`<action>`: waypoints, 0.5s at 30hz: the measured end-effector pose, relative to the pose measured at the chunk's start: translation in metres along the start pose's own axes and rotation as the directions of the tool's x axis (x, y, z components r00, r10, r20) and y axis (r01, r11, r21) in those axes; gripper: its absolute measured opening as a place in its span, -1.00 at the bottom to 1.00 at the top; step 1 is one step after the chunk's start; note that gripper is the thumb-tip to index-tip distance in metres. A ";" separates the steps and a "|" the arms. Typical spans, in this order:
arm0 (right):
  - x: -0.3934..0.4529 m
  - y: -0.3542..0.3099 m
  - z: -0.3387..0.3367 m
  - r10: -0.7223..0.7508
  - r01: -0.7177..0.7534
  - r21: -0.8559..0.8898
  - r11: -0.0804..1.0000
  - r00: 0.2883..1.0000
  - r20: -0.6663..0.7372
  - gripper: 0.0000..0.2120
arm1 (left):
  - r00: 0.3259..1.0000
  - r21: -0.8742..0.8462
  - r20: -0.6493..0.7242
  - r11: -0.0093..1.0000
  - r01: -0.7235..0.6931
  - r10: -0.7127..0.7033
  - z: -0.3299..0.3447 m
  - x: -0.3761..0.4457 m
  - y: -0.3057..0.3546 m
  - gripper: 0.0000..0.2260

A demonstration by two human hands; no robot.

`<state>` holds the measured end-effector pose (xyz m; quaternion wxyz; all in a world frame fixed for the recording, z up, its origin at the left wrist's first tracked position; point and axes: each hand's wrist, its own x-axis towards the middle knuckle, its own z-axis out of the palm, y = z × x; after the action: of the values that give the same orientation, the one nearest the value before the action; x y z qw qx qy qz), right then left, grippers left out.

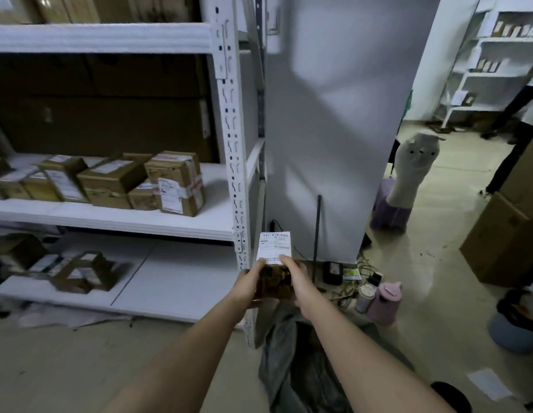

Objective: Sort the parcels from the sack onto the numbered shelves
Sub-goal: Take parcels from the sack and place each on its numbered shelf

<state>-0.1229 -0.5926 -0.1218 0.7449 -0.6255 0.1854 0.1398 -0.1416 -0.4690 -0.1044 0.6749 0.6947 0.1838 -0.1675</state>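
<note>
Both arms extended forward, holding one parcel (274, 271) between them in front of the rack post (234, 138). Left hand (252, 283) curled round the parcel's left edge, thumb on top near the label. Right hand (295, 277) curled round the right edge, fingers reaching onto the lower border of the label (274, 248). Both grips closed on the parcel; neither released.

Parcel: small brown box, white label on the upper face, print too blurred to read. Held in the air, above the grey sack (292, 353), clear of every shelf.

Sack: slack, on the floor directly below the forearms, just beside the foot of the rack.

Rack to the left, white, with a perforated post. Middle shelf (110, 216): a row of brown boxes (176, 183) with white labels, standing close together, some touching. Bottom shelf (176, 281): a few blurred boxes (80, 272) at the left end, right part bare. Upper shelf (101, 37): contents dark and unclear. Shelf numbers not legible.

Right of the rack: grey panel (333, 129) standing upright. At its foot, a dark rod (317, 231) leaning on it, tangled cables, and two bottles, one pink (386, 302), touching or nearly so. Further right: a pale plush figure (411, 171), a large carton (503, 242), and another person (524, 105), partly cut off, in front of a far white rack (479, 70).
</note>
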 end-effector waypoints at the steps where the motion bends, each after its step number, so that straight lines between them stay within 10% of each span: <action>1: 0.000 0.000 0.011 -0.001 0.001 -0.013 1.000 1.000 0.002 -0.60 | 1.000 0.004 -0.004 1.000 -0.005 0.005 -0.011 0.001 0.001 -0.54; 15: 0.035 0.008 0.209 -0.039 0.037 -0.058 0.998 0.998 -0.043 -0.62 | 1.000 0.070 0.019 0.997 -0.025 0.024 -0.212 0.059 0.036 -0.47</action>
<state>-0.0739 -0.3863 -0.1139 0.7250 -0.6527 0.1860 0.1170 -0.0756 -0.2563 -0.0946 0.6536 0.7188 0.1632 -0.1718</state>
